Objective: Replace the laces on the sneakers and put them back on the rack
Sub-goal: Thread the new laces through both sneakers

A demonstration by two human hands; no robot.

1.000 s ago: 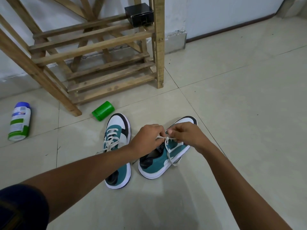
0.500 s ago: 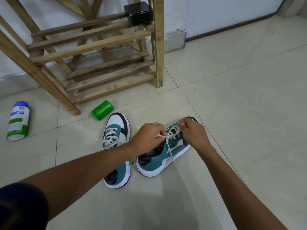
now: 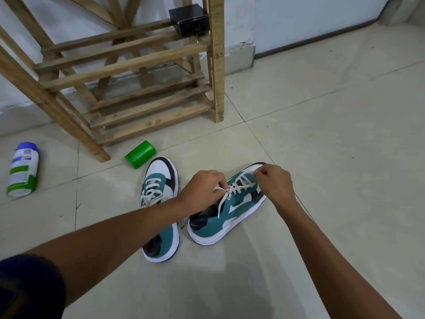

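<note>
White spray can with blue cap and green band (image 3: 22, 169) lies on its side on the pale tile floor (image 3: 333, 139), far left of frame. Slatted wooden shoe rack (image 3: 128, 72) fills upper left to upper centre; small black box (image 3: 189, 19) sits on its upper slats at top centre. Green plastic cylinder (image 3: 140, 154) lies on its side just below the rack, near the toe of the left sneaker.

Left teal-white-black sneaker (image 3: 161, 203), centre frame, laced, toe pointing up-frame; left forearm crosses over its middle. No fingers on it.

Left hand (image 3: 202, 189), centre: fingers curled, pinching the cream lace (image 3: 232, 189) at the upper eyelets of the right sneaker. One lace end hangs loose down the shoe's side below the fingers.

Right teal-white-black sneaker (image 3: 226, 210), centre right, angled with toe toward upper right, flat on the floor, just beside the other shoe. Lace crossings run between the two hands.

Right hand (image 3: 274, 184), over the toe end: fingers curled together, fingertips at the lowest lace rows; whether they actually grip the lace there, cannot tell. Both sneakers sit on the floor, well apart from the rack slats.
</note>
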